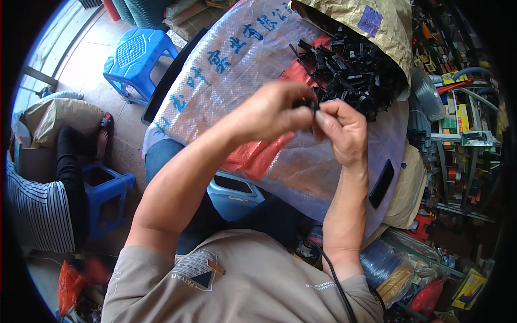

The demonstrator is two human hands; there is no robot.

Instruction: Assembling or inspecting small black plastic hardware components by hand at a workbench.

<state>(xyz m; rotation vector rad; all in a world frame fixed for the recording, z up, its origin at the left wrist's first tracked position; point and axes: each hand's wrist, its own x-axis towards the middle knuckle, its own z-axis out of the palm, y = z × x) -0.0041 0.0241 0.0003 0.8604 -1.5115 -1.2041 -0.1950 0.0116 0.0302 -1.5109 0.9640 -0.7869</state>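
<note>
My left hand (273, 110) and my right hand (343, 133) meet over the covered work surface, fingers pinched together. Between the fingertips is a small black piece (314, 105), mostly covered and blurred; its exact kind I cannot make out. My left hand is smeared by motion, while the right thumb and forefinger press against the piece. Just beyond them lies a heap of small black plastic parts (358, 67), spilling from the mouth of a brown paper sack (396, 43). Under the heap and my hands is a red woven sheet (256, 156) on a whitish woven plastic sheet (196, 102).
A black phone (382, 184) lies on the sheet right of my forearm. Crowded shelves of tools and packages (463, 140) line the right side. At left are a blue stool (134, 59) and a seated person in a striped top (40, 207). A black cable (335, 274) crosses my right side.
</note>
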